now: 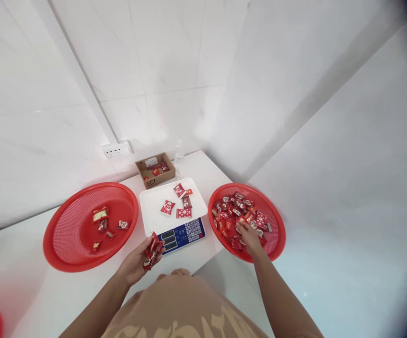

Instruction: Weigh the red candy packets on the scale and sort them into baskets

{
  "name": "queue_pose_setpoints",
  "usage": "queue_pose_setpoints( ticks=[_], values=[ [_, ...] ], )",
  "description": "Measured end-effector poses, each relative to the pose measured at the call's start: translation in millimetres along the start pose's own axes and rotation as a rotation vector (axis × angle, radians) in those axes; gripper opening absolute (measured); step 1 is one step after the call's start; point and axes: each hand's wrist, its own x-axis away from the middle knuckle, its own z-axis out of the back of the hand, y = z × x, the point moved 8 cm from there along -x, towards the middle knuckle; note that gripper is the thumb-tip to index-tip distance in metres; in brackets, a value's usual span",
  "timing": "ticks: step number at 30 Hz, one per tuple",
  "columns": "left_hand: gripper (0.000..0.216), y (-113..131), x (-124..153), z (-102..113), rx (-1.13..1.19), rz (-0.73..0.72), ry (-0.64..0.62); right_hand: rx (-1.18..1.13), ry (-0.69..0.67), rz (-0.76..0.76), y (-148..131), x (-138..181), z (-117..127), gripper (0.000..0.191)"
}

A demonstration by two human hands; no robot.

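Several red wrapped candies (151,253) lie in my left hand (138,263), palm up with the fingers curled round them, just in front of the scale. My right hand (249,237) reaches into the right red basket (276,237), its fingers pinched together at the pile of wrapped candies (236,211). Whether a candy is between those fingertips is hidden. Between the baskets stands a digital scale (182,235) with a blue keypad. On its white tray (154,213) rest several red candy packets (167,207).
The left red basket (64,234) holds a few wrapped candies. Behind the scale sits an open cardboard box (159,178) with some packets inside. A wall socket (117,150) is at the back; a grey-white wall (330,164) bounds the right side.
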Motion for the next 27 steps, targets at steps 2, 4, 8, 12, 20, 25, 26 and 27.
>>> queue_pose_setpoints(
  ticks=[2,4,8,12,20,25,26,27],
  values=[
    [0.018,-1.4,0.7,-0.6,-0.02,0.012,0.003,-0.006,-0.002,0.005,9.5,-2.3,1.5,0.038],
    [0.021,-2.5,1.6,-0.2,-0.038,0.024,0.014,0.014,-0.008,0.022,15.3,-4.7,-0.3,0.039],
    [0.022,-2.1,3.8,-0.1,-0.064,0.017,0.016,0.146,-0.01,0.109,12.7,-5.3,-7.6,0.044],
    [0.026,-3.7,5.6,-2.8,-0.087,0.012,-0.04,0.214,-0.01,0.176,4.5,-1.5,-14.2,0.045],
    [0.033,-9.1,3.1,-4.8,-0.146,0.01,-0.158,0.168,-0.016,0.21,5.1,-7.0,-12.3,0.044],
    [0.035,-12.3,2.1,-8.0,-0.155,0.039,-0.213,0.233,0.029,0.221,7.8,-12.5,-2.1,0.041],
    [0.035,-12.4,2.1,-8.7,-0.152,0.042,-0.218,0.271,0.058,0.229,7.1,-12.9,1.1,0.041],
    [0.035,-12.2,2.0,-8.9,-0.148,0.044,-0.218,0.326,0.085,0.231,6.2,-13.3,4.0,0.041]
  ],
)
